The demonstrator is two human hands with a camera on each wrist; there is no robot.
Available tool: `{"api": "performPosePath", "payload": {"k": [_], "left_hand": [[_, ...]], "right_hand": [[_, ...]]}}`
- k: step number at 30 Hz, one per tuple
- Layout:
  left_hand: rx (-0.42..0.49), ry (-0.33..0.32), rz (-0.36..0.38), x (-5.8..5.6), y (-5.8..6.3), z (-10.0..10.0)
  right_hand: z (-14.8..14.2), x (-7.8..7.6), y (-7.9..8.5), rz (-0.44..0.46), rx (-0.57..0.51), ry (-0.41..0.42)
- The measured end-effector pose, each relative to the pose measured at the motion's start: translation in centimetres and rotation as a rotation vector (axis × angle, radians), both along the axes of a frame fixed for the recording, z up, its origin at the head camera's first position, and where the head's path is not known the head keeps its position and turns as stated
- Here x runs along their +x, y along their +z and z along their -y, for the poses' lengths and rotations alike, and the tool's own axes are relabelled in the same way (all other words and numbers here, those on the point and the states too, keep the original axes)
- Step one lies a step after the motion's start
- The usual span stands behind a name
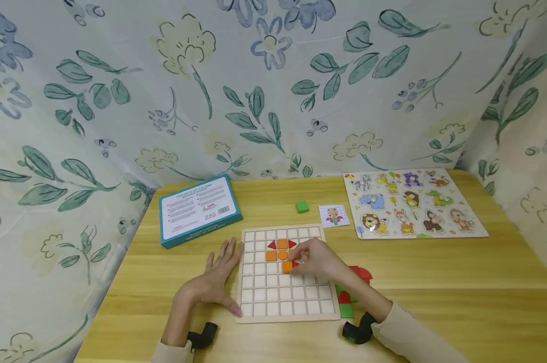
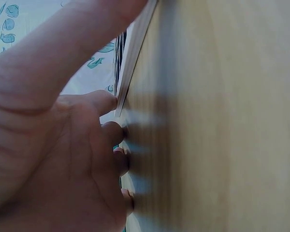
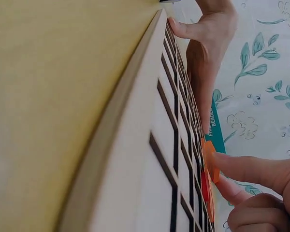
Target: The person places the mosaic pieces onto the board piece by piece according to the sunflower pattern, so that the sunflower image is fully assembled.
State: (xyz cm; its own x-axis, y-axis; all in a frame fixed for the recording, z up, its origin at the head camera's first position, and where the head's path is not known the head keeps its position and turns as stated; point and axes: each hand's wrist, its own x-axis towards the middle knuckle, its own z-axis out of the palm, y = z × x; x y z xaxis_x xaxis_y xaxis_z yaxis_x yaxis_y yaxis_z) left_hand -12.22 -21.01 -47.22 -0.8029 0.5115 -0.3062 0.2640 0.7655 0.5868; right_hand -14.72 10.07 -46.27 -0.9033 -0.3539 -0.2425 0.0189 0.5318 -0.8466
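Observation:
A wooden grid board (image 1: 260, 295) lies on the table. My left hand (image 1: 212, 285) spreads along its left side, with the thumb on the near left corner and fingertips by the left edge. Over the board, my right hand (image 1: 316, 259) pinches an orange square block (image 1: 287, 267) between thumb and finger; in the right wrist view the orange block (image 3: 212, 164) is tilted against the grid. Around it sit an orange round piece (image 1: 283, 255), orange squares (image 1: 271, 256) and red triangles (image 1: 272, 245). The right hand partly hides the pieces beneath it.
Red and green blocks (image 1: 344, 309) lie right of the board, partly under the right forearm. Behind the board are a green block (image 1: 303, 207) and a pattern card (image 1: 334, 216). A teal box (image 1: 201, 212) stands back left; an animal puzzle (image 1: 412, 204) lies back right.

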Motion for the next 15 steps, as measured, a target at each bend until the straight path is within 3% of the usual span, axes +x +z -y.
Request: {"api": "performPosePath", "payload": {"k": [5,15], "left_hand": [[0.001,0.001,0.002,0.03,-0.10,0.01],[-0.002,0.004,-0.002,0.06,-0.07,0.02]], "right_hand": [[0.75,0.22,-0.05,-0.009,0.049,-0.025],[0.64,0.26,-0.18,-0.024,-0.001,-0.016]]}}
